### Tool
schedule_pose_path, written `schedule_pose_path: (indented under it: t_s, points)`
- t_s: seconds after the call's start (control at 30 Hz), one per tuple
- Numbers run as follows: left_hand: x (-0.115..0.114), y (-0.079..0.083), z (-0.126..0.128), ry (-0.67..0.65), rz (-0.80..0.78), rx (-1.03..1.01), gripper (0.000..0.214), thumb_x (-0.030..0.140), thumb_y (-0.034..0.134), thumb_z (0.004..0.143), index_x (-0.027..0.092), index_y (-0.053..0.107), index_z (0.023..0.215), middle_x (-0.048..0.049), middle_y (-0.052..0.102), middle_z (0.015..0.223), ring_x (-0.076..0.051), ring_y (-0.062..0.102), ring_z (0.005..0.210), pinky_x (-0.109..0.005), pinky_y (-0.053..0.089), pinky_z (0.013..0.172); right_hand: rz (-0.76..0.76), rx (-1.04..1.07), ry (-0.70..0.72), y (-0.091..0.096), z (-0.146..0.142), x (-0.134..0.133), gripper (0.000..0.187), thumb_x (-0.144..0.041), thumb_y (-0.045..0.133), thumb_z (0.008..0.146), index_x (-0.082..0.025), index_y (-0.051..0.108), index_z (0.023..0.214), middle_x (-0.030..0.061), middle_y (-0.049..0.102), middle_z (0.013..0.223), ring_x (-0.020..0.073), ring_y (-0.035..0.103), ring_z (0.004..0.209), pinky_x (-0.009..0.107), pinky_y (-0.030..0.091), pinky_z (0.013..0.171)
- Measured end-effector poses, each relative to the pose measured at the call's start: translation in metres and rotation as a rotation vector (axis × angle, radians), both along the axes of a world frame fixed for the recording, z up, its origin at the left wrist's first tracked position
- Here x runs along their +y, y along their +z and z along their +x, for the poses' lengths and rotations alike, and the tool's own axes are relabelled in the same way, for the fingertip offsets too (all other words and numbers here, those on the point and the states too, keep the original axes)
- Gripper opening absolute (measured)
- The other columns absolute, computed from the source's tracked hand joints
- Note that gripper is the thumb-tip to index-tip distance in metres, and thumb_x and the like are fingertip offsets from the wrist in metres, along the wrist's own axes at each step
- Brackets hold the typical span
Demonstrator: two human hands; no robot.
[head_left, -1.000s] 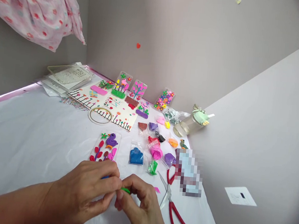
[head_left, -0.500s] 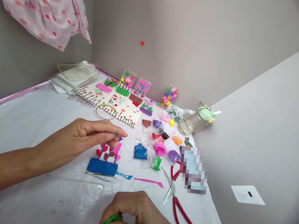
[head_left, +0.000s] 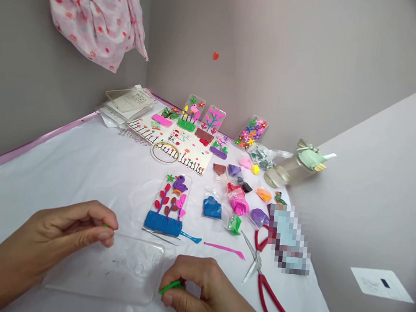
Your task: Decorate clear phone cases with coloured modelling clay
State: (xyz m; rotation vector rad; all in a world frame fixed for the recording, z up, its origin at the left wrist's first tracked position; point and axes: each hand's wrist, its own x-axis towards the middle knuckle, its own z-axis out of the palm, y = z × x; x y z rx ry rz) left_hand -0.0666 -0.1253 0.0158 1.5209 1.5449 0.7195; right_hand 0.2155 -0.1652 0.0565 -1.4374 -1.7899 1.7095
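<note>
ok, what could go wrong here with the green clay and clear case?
1. The left hand pinches only a tiny green bit at the edge of the clear case; it could drop and get lost on the white cloth.
2. The right hand curls tightly round the green strip, which may squash.
3. The open scissors lie close to that hand; a sideways reach could catch the blades.

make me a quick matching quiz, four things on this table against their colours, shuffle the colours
Things:
1. scissors handles
2. clay strip in the right hand
3. bagged clay lump beside the decorated case
4. thin tool lying left of the scissors

Colours:
A. pink
B. red
C. blue
D. green

Pairs: 1-B, 2-D, 3-C, 4-A
</note>
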Motion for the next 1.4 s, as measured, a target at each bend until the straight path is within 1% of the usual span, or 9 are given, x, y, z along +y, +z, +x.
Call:
schedule_pose_path:
  t_s: [0.17,0.23,0.4,0.47,0.57,0.7,0.87,1.2,1.4]
  points:
    - [-0.008,0.005,-0.002,-0.063,-0.014,0.031,0.049,0.062,0.055,0.085,0.022,0.048,0.058,0.0062,0.044,0.057,-0.013,0.043,0.055,-0.023,0.037,0.056,0.012,-0.003,-0.003,-0.004,-0.005,-0.002,0.013,-0.031,0.066,0.092,-0.021,0.075,0.094,-0.0012,0.071,0.090,0.0128,0.061,0.083,0.019,0.046,0.075]
    - [-0.009,0.004,-0.004,-0.093,-0.010,0.054,0.051,0.062,0.052,0.087,0.022,0.044,0.057,0.0059,0.041,0.058,-0.013,0.041,0.054,-0.023,0.035,0.054,0.001,-0.032,0.015,-0.001,-0.008,-0.004,0.013,-0.031,0.065,0.093,-0.022,0.074,0.094,-0.0023,0.070,0.088,0.0117,0.059,0.080,0.018,0.044,0.072]
    - [-0.013,-0.012,-0.013,-0.282,0.069,-0.005,0.028,0.046,0.052,0.095,0.028,0.068,0.080,0.0035,0.066,0.081,-0.016,0.064,0.077,-0.020,0.048,0.073,-0.065,-0.056,0.030,0.009,-0.018,-0.010,0.013,-0.030,0.064,0.092,-0.021,0.074,0.094,-0.0030,0.066,0.083,0.0103,0.054,0.072,0.018,0.040,0.063]
    - [-0.014,-0.019,-0.017,-0.314,0.118,-0.033,0.018,0.041,0.055,0.095,0.033,0.071,0.092,0.0036,0.072,0.095,-0.018,0.068,0.091,-0.021,0.051,0.082,-0.111,0.006,-0.010,0.009,-0.028,-0.010,0.014,-0.031,0.065,0.091,-0.021,0.074,0.093,-0.0016,0.067,0.082,0.0109,0.053,0.072,0.020,0.040,0.062]
    - [-0.014,-0.022,-0.019,-0.311,0.150,-0.041,0.013,0.039,0.059,0.093,0.034,0.070,0.099,0.0041,0.073,0.098,-0.018,0.070,0.094,-0.020,0.053,0.083,-0.164,0.205,-0.119,-0.002,-0.050,-0.007,0.013,-0.030,0.069,0.087,-0.018,0.074,0.087,-0.0005,0.065,0.074,0.0109,0.054,0.069,0.021,0.041,0.062]
    - [-0.012,-0.018,-0.019,-0.411,0.155,0.025,0.024,0.039,0.051,0.098,0.028,0.067,0.083,0.0031,0.069,0.080,-0.015,0.068,0.074,-0.019,0.053,0.067,-0.212,0.474,-0.266,-0.026,-0.076,-0.001,0.020,-0.032,0.075,0.082,-0.017,0.073,0.094,-0.0010,0.064,0.071,0.0103,0.056,0.064,0.022,0.045,0.063]
    - [-0.009,-0.018,-0.021,-0.359,0.280,0.139,0.041,0.042,0.050,0.098,0.022,0.047,0.063,0.0051,0.051,0.059,-0.011,0.054,0.052,-0.018,0.043,0.051,-0.199,0.509,-0.384,-0.043,-0.082,0.002,0.026,-0.039,0.080,0.078,-0.016,0.070,0.085,-0.0013,0.063,0.066,0.0100,0.055,0.060,0.022,0.045,0.061]
    - [0.000,-0.019,-0.021,-0.497,0.207,0.079,0.015,0.034,0.054,0.097,0.028,0.067,0.094,0.0022,0.072,0.093,-0.016,0.070,0.085,-0.018,0.054,0.074,-0.165,0.469,-0.358,-0.046,-0.080,0.002,0.022,-0.038,0.075,0.082,-0.017,0.070,0.085,-0.0015,0.063,0.067,0.0101,0.054,0.059,0.022,0.045,0.060]
    - [0.001,-0.022,-0.023,-0.527,0.242,0.124,0.024,0.036,0.054,0.098,0.026,0.066,0.079,0.0025,0.066,0.080,-0.015,0.066,0.075,-0.020,0.051,0.068,-0.158,0.475,-0.338,-0.045,-0.078,0.003,0.019,-0.036,0.074,0.084,-0.017,0.069,0.085,-0.0016,0.062,0.067,0.0101,0.055,0.060,0.022,0.046,0.061]
